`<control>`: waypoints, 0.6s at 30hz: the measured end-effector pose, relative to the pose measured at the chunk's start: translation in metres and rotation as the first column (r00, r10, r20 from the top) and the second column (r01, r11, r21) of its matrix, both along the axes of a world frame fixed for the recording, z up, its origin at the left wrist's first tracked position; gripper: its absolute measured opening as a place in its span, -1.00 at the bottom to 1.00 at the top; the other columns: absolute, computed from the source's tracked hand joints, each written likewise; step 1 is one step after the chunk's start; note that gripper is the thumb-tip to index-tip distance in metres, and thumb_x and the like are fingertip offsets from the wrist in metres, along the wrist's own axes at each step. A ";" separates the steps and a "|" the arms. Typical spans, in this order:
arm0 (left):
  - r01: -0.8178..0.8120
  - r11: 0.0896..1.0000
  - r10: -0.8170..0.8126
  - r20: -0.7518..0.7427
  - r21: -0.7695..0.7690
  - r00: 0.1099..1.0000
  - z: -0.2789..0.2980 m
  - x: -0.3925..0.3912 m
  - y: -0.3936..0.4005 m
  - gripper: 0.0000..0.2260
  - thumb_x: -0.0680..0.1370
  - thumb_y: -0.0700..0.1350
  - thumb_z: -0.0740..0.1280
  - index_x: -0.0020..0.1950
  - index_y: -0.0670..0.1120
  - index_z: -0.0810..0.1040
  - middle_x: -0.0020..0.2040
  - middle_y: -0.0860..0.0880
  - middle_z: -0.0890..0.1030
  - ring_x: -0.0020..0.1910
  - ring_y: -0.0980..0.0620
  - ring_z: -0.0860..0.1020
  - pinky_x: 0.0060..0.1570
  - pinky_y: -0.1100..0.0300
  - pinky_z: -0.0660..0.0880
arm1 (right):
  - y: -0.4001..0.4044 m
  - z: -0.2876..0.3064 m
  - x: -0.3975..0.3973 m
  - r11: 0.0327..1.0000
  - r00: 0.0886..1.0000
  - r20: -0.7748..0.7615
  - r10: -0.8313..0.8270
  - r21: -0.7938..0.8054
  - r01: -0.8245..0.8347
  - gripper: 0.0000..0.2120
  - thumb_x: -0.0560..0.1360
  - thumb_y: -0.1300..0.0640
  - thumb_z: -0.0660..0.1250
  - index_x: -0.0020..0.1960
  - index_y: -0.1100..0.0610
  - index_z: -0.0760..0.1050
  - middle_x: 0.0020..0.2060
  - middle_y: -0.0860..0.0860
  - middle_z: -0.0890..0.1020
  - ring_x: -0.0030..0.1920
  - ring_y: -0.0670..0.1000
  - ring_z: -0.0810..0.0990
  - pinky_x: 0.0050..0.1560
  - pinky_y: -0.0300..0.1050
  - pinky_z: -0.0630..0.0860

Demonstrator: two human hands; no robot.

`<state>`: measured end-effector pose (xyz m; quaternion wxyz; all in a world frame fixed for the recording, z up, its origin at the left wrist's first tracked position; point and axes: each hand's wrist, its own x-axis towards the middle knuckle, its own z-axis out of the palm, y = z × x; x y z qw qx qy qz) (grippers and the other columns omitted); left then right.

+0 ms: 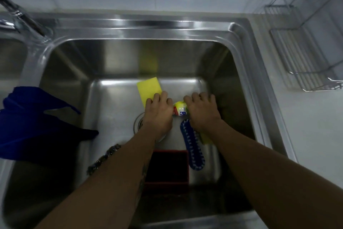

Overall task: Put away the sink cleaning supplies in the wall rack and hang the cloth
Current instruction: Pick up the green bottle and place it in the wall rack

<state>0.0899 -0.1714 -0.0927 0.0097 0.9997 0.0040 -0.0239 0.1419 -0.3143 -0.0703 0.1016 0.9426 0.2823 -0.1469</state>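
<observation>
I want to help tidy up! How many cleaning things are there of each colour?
Yellow: 2, sponge, bottle
Blue: 2, cloth, brush
Red: 1, box
Dark: 1, scourer
Total: 6

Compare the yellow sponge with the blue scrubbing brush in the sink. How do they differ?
The sponge is a plain yellow rectangle; the brush is long, oval and blue with pale bristle tips. The sponge lies near the sink's back wall, the brush nearer the camera. The left hand touches the sponge. Both lie on the sink floor.
</observation>
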 end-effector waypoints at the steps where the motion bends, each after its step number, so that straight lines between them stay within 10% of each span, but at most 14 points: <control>1: 0.009 1.000 -0.009 0.014 -0.014 1.000 0.001 -0.001 0.001 -0.79 0.39 -0.18 0.32 0.00 -0.16 0.48 0.06 -0.18 0.48 0.00 -0.22 0.45 -0.11 -0.07 0.41 | 0.000 0.001 -0.001 1.000 1.000 0.007 -0.006 0.011 0.006 -0.39 0.36 0.07 0.43 0.33 0.04 0.26 0.29 0.13 0.43 0.29 0.23 0.38 0.30 0.23 0.27; 6: 0.013 0.910 0.022 0.078 -0.413 0.997 0.034 -0.009 0.014 -0.75 0.44 -0.12 0.29 0.10 -0.06 0.39 0.08 -0.07 0.46 -0.01 -0.11 0.45 -0.08 -0.03 0.43 | -0.004 0.026 -0.014 0.984 0.996 0.005 -0.093 0.151 0.091 -0.40 0.35 0.14 0.42 0.31 0.02 0.23 0.24 0.11 0.45 0.23 0.23 0.45 0.19 0.19 0.37; 10: -0.104 0.554 0.205 0.014 -0.826 0.979 0.089 -0.013 0.015 -0.72 0.50 -0.21 0.31 0.15 0.06 0.43 0.06 0.04 0.55 0.00 0.04 0.55 -0.02 0.11 0.54 | -0.005 0.069 -0.029 0.897 0.975 -0.046 -0.218 0.384 0.218 -0.43 0.47 0.14 0.33 0.41 -0.02 0.17 0.28 0.09 0.43 0.26 0.20 0.45 0.23 0.24 0.44; 14: -0.093 0.321 0.256 -0.008 -0.943 0.967 0.158 -0.012 0.007 -0.68 0.50 -0.30 0.33 0.19 0.01 0.49 0.07 0.00 0.59 0.02 0.07 0.59 -0.04 0.35 0.54 | -0.005 0.122 -0.046 0.744 0.954 -0.128 -0.271 0.601 0.292 -0.39 0.48 0.15 0.36 0.44 -0.03 0.17 0.22 0.07 0.46 0.12 0.19 0.52 0.06 0.17 0.53; 18: -0.002 0.316 0.224 0.073 -0.949 0.972 0.233 -0.010 -0.001 -0.72 0.47 -0.31 0.35 0.06 0.04 0.55 -0.05 0.06 0.61 -0.10 0.14 0.60 -0.14 0.44 0.51 | -0.005 0.177 -0.064 0.568 0.938 -0.171 -0.302 0.758 0.321 -0.42 0.45 0.15 0.36 0.39 -0.08 0.23 0.13 0.05 0.53 0.03 0.14 0.58 -0.03 0.16 0.56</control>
